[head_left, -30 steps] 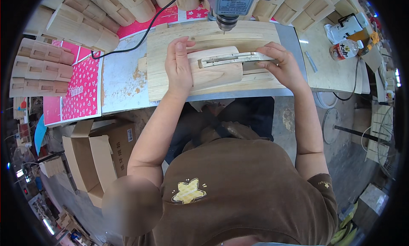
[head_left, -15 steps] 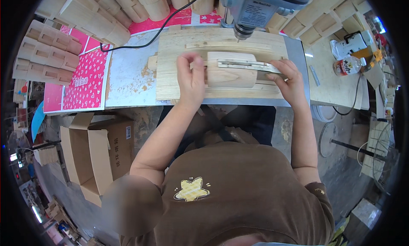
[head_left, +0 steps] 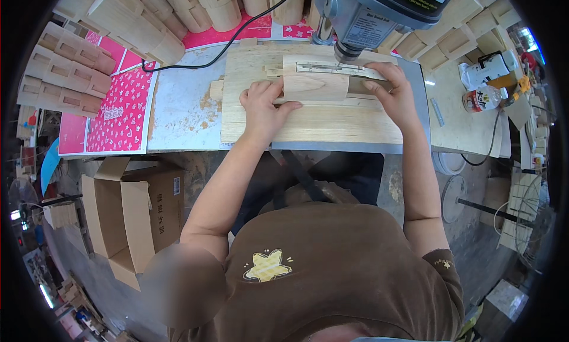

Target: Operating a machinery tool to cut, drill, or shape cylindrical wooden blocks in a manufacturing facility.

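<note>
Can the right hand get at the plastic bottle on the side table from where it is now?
Probably yes. The right hand rests on the wooden piece under the drill press; the bottle lies to its right on the side table, with nothing between.

Brown short-sleeved shirt, yellow star print; perhaps a ring on one finger.

Drill press [head_left: 379, 13] top cut off; bit tip hidden.
</note>
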Motion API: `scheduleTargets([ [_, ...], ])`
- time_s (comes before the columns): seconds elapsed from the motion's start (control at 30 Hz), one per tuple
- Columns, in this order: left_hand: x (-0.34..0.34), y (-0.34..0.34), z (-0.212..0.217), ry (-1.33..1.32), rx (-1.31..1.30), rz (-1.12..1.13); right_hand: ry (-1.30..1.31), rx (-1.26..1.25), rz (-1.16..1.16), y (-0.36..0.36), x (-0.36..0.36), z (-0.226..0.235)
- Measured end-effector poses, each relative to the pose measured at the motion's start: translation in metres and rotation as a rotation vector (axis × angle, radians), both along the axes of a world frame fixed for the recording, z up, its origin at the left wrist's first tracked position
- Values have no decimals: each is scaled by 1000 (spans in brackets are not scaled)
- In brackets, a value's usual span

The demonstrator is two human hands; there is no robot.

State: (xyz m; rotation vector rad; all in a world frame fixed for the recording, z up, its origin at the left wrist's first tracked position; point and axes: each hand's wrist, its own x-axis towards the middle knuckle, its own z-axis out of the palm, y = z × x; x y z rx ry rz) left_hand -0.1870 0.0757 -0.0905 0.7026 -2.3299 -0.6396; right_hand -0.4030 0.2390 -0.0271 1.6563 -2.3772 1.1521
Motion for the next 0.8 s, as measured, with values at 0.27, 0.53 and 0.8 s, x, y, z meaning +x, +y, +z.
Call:
scheduleTargets([
  [0.27,-1,-3,-4,57,57,-105,-221,-637,-161,-13,-32,124],
  [0.53,-2,-1,-7,61,-20,-94,-24,-470,-71,-43,-3,183],
  [0.8,1,-5,-11,50,5,-96,62,-332,-164,22,57,109],
])
